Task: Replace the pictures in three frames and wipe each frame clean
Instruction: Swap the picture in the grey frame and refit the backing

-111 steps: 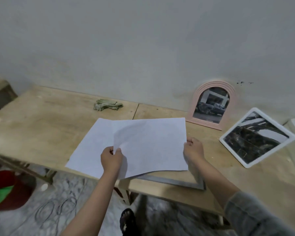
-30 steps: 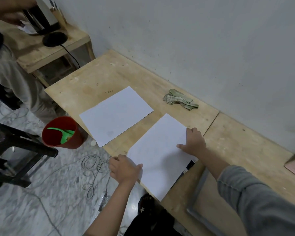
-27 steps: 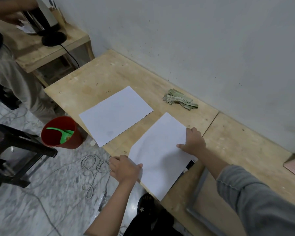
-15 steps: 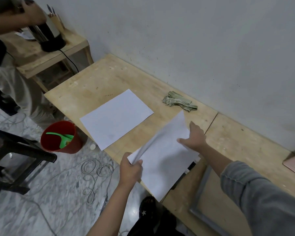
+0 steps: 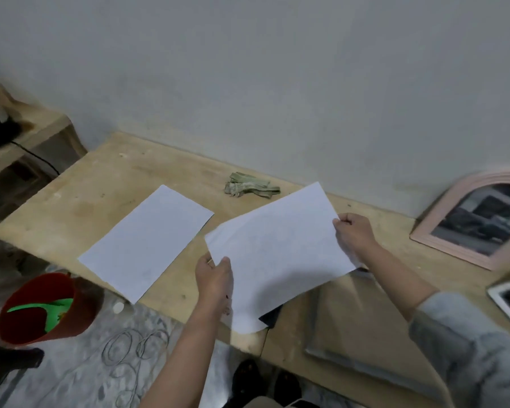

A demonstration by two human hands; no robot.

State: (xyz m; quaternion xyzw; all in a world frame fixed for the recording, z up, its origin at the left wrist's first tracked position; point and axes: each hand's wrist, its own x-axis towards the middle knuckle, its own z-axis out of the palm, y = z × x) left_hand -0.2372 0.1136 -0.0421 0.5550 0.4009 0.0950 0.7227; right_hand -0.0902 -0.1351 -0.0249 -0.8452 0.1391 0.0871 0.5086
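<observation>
The sheet (image 5: 277, 248), flat on the counter (image 5: 106, 184) a second ago, is now lifted, pinched by the left hand (image 5: 214, 273) and right hand (image 5: 352, 234) at opposite edges. Its long axis runs toward the wall. Thin white paper; plywood counter, grey frame (image 5: 365, 357) below.

- Your table (image 5: 136, 184) is bare, matt wood, stained and scuffed.
- Both white sheets, the held one (image 5: 277, 248) and the flat one (image 5: 145, 240), look like matt paper.
- The green rag (image 5: 249, 188) is crumpled cloth.
- The arched pink frame (image 5: 433, 231) has a ridged, matt face.
</observation>
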